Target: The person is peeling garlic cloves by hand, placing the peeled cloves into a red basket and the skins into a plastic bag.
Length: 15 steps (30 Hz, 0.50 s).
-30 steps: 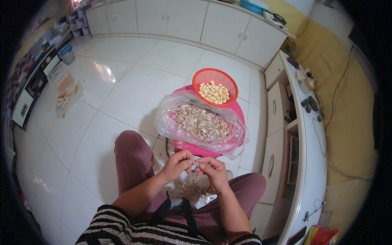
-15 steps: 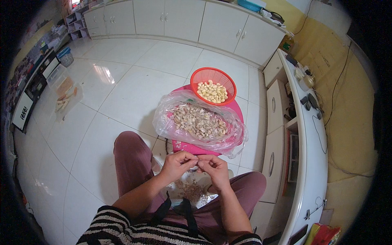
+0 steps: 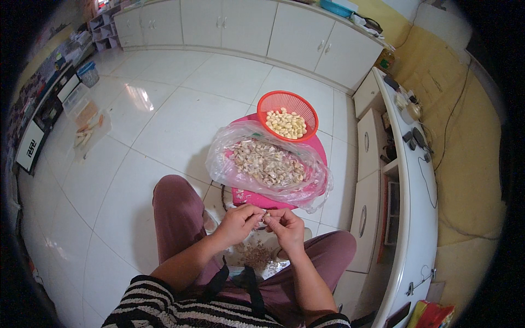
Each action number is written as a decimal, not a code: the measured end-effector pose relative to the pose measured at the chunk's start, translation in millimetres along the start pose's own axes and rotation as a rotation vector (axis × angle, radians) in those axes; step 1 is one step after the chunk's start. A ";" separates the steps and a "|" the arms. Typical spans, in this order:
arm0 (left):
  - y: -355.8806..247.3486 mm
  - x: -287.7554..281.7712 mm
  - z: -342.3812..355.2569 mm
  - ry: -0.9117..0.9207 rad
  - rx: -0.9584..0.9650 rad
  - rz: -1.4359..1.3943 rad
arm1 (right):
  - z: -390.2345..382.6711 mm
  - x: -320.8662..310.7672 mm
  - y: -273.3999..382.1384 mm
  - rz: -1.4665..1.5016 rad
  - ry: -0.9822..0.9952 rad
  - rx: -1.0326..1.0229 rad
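The fingertips of the left hand (image 3: 239,223) and right hand (image 3: 288,228) meet, thumbs and forefingers pinched with barely a gap around a small pale garlic clove (image 3: 267,215); how much skin is on it is too small to tell. Just beyond the grip, a clear plastic bag (image 3: 220,165) spreads over a low pink stool (image 3: 321,148), holding a heap of unpeeled cloves (image 3: 267,164). Farther beyond the grip, slightly right, a red mesh colander (image 3: 283,98) holds peeled cloves (image 3: 286,126). Nearer the body than the grip, brownish skins (image 3: 255,256) lie scattered between the maroon trouser legs (image 3: 178,213).
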<state>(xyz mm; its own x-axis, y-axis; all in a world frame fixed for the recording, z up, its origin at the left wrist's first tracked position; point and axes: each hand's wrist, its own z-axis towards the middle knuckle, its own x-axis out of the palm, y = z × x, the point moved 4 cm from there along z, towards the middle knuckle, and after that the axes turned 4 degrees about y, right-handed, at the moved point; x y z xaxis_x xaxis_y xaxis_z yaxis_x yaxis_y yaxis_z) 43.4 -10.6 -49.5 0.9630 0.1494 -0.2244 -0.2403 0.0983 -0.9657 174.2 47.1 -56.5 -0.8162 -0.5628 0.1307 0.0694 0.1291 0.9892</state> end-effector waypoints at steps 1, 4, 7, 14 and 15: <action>-3.1 -0.6 0.0 -0.009 0.051 0.089 | 0.1 0.4 -0.2 -0.005 0.003 0.002; -10.4 -0.8 -0.1 -0.058 0.160 0.229 | 1.2 0.9 -0.6 0.001 0.024 0.011; -15.2 -2.0 -0.4 -0.082 0.208 0.286 | 3.0 0.8 -1.6 0.051 0.059 0.028; -5.7 -2.4 -0.1 -0.056 0.114 0.192 | 4.7 2.5 -0.5 0.105 0.105 0.046; -2.9 -2.1 -0.1 -0.055 0.102 0.170 | 4.8 2.7 0.4 0.105 0.111 0.046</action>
<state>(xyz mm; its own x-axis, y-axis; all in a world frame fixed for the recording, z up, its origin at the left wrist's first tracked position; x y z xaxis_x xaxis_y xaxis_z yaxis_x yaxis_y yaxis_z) 42.1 -11.4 -46.2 0.9001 0.2260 -0.3726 -0.4125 0.1661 -0.8957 169.3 49.5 -56.1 -0.7369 -0.6309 0.2428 0.1232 0.2278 0.9659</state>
